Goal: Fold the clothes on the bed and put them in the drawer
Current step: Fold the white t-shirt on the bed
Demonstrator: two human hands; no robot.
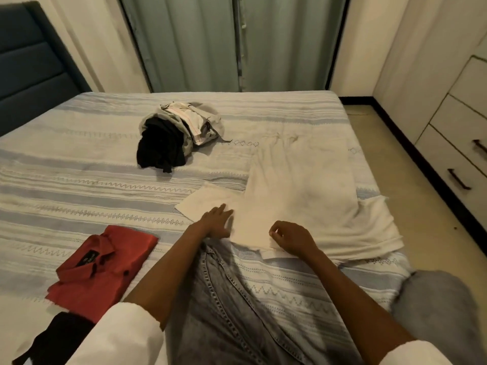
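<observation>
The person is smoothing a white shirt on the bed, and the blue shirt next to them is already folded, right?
Almost. The folded shirt is red, not blue, as the head view shows. The rest holds: the left hand lies flat on the white shirt spread on the bed.

Left grip [216, 222] flat, right grip [291, 237] curled.

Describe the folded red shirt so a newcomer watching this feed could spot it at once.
Start at the striped bed and look to its near left edge, left of the person's left forearm. The red shirt lies there, folded into a flat rectangle with its collar showing. It is the only red item; the unfolded pile farther back is black and grey, and the garment under the hands is white.
</observation>
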